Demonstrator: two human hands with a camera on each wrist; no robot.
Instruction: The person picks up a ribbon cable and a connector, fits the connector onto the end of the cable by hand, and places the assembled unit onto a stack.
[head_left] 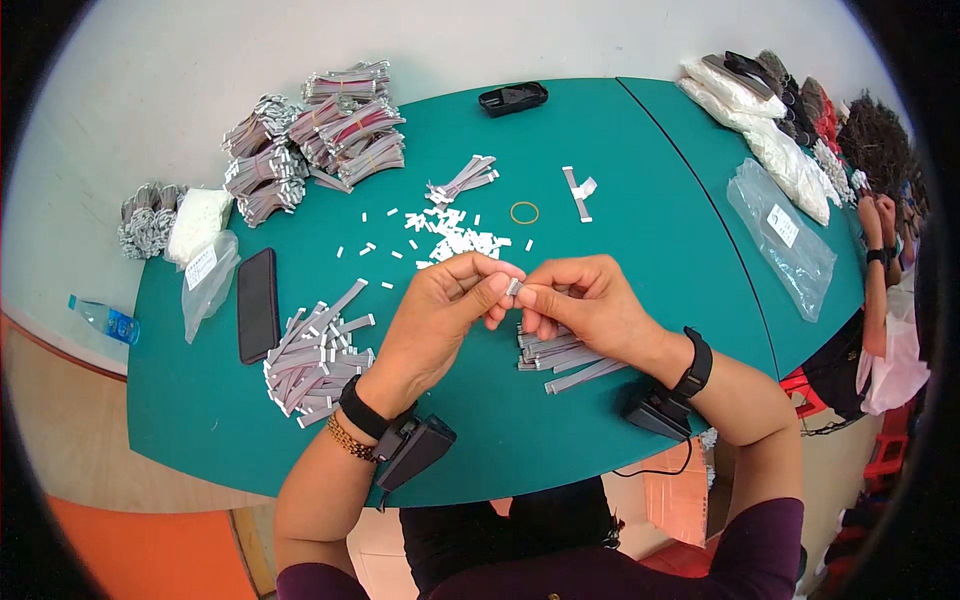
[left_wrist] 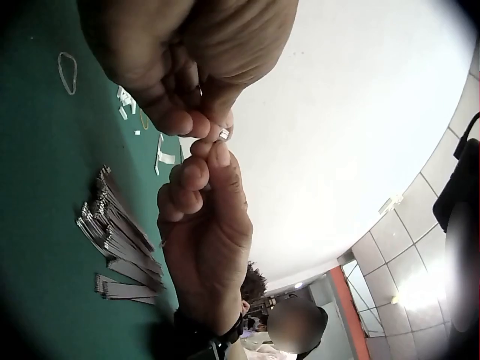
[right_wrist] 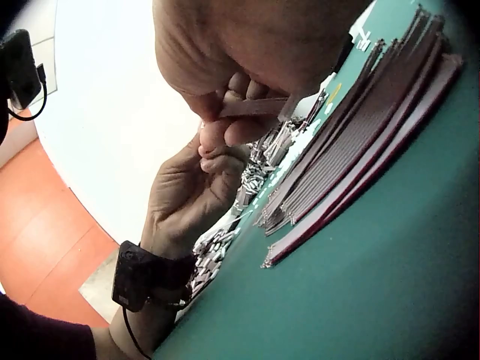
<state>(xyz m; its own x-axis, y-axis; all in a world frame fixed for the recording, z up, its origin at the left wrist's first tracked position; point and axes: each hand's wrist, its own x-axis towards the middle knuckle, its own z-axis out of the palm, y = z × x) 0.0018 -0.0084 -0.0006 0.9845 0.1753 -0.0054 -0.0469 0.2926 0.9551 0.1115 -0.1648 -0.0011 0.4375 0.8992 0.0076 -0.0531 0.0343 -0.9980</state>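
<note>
In the head view, my left hand (head_left: 446, 302) and right hand (head_left: 592, 308) meet fingertip to fingertip above the green table. Between thumb and fingers my left hand pinches a small white connector (left_wrist: 223, 135), mostly covered by the fingertips. A short grey ribbon cable (right_wrist: 255, 107) runs through my right hand's curled fingers, its end held up to the connector. Beneath the right hand lies a bundle of ribbon cables (head_left: 570, 358). Just beyond the hands is a scattered pile of loose white connectors (head_left: 468, 240).
Left of the hands are a heap of cables with white ends (head_left: 318, 362) and a black phone (head_left: 258, 305). Bundled cables (head_left: 350, 125) are stacked at the back. A rubber band (head_left: 524, 212), plastic bag (head_left: 785, 235) and dark device (head_left: 513, 98) also lie there. Another person's arm (head_left: 873, 290) is at right.
</note>
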